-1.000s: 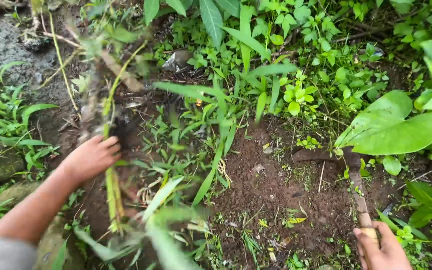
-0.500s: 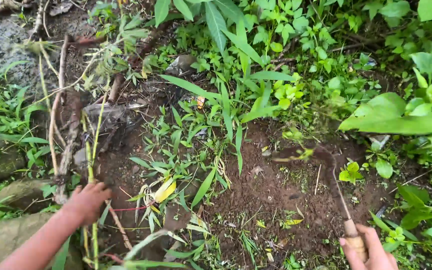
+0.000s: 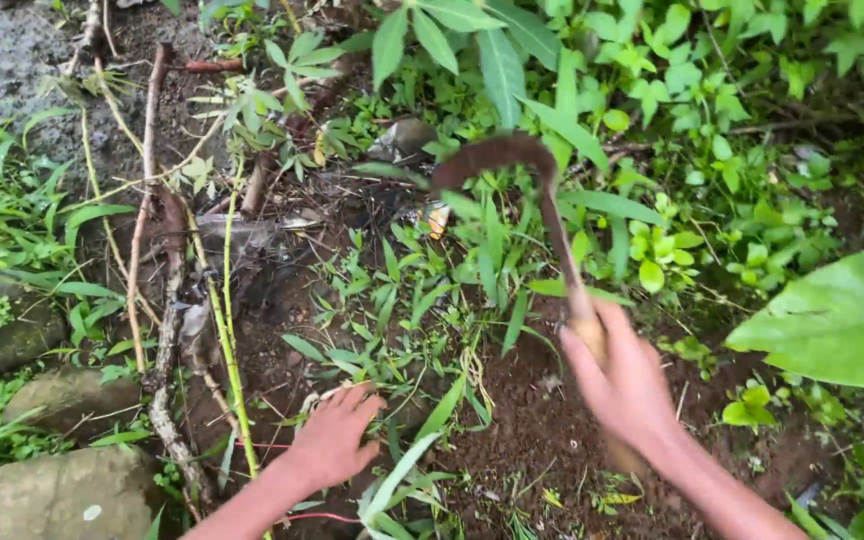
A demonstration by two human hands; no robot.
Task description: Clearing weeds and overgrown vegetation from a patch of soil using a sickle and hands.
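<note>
Apparently, right hand grips curved sickle.

The right hand is smeared by motion blur, so its fingers run together and its grip on the sickle cannot be read finger by finger. The sickle's handle is mostly hidden inside that hand, and its curved blade is blurred along the edge. Both forearms are cut off by the bottom edge. The left hand has its fingertips partly buried among grass blades. A pale object under the leaves is too small to identify.
</note>
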